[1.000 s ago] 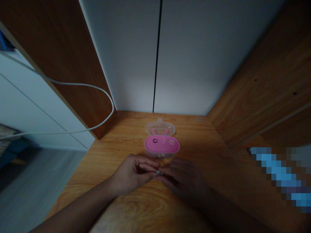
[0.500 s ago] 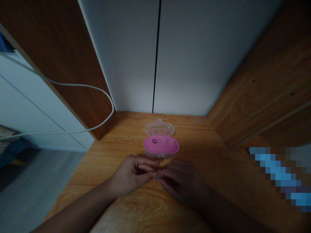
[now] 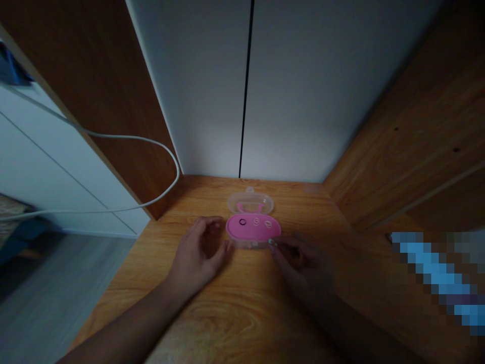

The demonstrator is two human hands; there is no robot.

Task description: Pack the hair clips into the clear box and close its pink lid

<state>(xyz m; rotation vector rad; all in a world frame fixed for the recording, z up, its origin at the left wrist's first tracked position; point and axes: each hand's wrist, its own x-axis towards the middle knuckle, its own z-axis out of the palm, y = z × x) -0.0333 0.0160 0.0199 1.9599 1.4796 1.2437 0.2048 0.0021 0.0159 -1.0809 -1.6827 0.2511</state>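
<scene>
A pink oval case (image 3: 253, 232) with clear plastic sides lies on the wooden surface, its clear lid (image 3: 250, 202) swung back behind it. On the pink top sit a dark loop (image 3: 242, 222) and two pale loops, one in the middle (image 3: 256, 221) and one at the right (image 3: 268, 224). My right hand (image 3: 308, 263) pinches a small pale loop (image 3: 272, 242) between thumb and fingertips at the case's front right edge. Beside the case's left end, my left hand (image 3: 199, 255) is open, with thumb and curved fingers apart and nothing between them.
A pale cupboard front (image 3: 280, 101) rises behind the case. Wooden panels flank the surface on the left (image 3: 94, 101) and right (image 3: 409, 146). A white cable (image 3: 177, 169) loops in from the left, and a blurred blue patch (image 3: 432, 268) lies at right.
My hands have parted. The left has moved left and let go of the small loop; the right has carried it forward and right to the case's edge.
</scene>
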